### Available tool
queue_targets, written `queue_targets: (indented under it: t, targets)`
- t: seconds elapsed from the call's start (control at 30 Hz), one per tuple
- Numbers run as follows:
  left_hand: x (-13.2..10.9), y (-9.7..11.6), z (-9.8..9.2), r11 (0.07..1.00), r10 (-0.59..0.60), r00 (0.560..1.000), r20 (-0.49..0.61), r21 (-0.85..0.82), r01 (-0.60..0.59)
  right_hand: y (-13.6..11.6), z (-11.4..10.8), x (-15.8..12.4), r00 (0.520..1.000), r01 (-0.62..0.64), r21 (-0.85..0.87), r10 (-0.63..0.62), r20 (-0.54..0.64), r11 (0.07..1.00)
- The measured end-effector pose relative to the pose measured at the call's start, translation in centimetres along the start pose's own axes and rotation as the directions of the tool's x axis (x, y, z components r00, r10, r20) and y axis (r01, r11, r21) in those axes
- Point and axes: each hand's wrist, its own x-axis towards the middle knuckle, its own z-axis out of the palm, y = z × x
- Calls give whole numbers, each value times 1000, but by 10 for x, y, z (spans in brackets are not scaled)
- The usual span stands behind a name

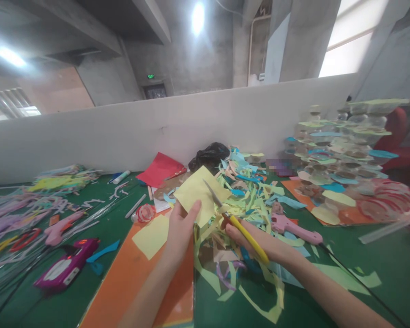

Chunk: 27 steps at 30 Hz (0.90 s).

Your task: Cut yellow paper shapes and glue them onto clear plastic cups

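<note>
In the head view, a yellow sheet, its lower edge partly covered, is pinched by the left hand near paper scraps. Scissors, partly hidden by the gripping right hand, are pointed forward-left, slanting lengthwise.

You're working at a green table. An orange sheet is lying on it nr you, w/ a heap of paper scraps spreading R of it. Pink glue gun is resting R of the heap; a magenta device (screen-type face, too blurred to read) is sitting L. Red sheet & black plastic bag are lying twd the back.
</note>
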Motion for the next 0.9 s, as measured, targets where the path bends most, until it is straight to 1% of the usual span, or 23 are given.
queue_targets:
  t: [0.07,0.17,0.27,0.37,0.43,0.5,0.57,0.6,0.7,0.9]
  targets:
    - [1,-2,-2,1000,-9,1000,22,9,9,-3,-3,-1,1000,3,-26,-4,-20,1000]
    - [2,-5,-3,1000,-17,998,54,0,17,4,-1,3,997,-60,-20,59,-55,998]
    - [3,-5,-3,999,-21,997,70,-31,24,13,4,10,990,-130,0,130,-54,991]
    - [4,-5,-3,997,-27,997,76,-73,32,12,5,11,984,-172,0,172,-49,985]
    - [3,-3,-2,996,-35,997,66,-75,40,7,2,7,989,-146,-7,146,-32,989]
    - [2,-2,-2,997,-43,996,73,-65,48,1,-1,2,998,-69,-23,69,9,997]
    - [2,0,-3,996,-56,993,105,-59,62,-3,-4,-2,999,-12,-36,14,52,999]
    - [1,1,-3,996,-67,990,127,-55,75,-4,-4,-4,998,-3,-41,5,64,999]
    - [1,4,-6,993,-106,980,170,-42,115,-4,-6,-5,998,-26,-53,29,56,998]
    - [1,12,-12,985,-168,971,168,-20,174,2,-7,-1,997,-66,-62,67,27,996]
